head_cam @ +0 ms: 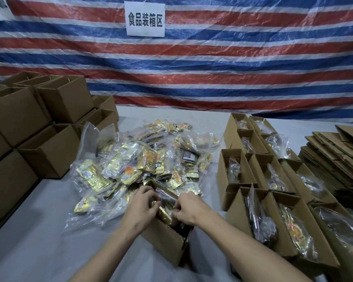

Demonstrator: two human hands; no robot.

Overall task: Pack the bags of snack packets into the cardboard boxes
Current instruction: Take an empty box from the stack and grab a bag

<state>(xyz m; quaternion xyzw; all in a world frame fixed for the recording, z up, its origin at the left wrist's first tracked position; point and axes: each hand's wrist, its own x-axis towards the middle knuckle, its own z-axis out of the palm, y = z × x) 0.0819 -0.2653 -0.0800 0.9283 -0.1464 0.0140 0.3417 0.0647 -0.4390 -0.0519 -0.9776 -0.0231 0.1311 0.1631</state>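
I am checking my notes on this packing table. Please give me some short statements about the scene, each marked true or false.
1. Both hands, the left hand and the right hand, are at the open box in front. True.
2. The pile of snack bags lies right of the filled boxes. False: it lies left of them.
3. Flattened cardboard is stacked at far right. True.
4. The sign hangs on a plain white wall. False: it hangs on a striped tarp.

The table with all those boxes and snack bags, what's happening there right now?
A person is packing. Both hands, left hand and right hand, push a bag of snack packets into an open cardboard box. A pile of bagged packets waits behind it; filled boxes stand to the right, empty boxes are stacked left.
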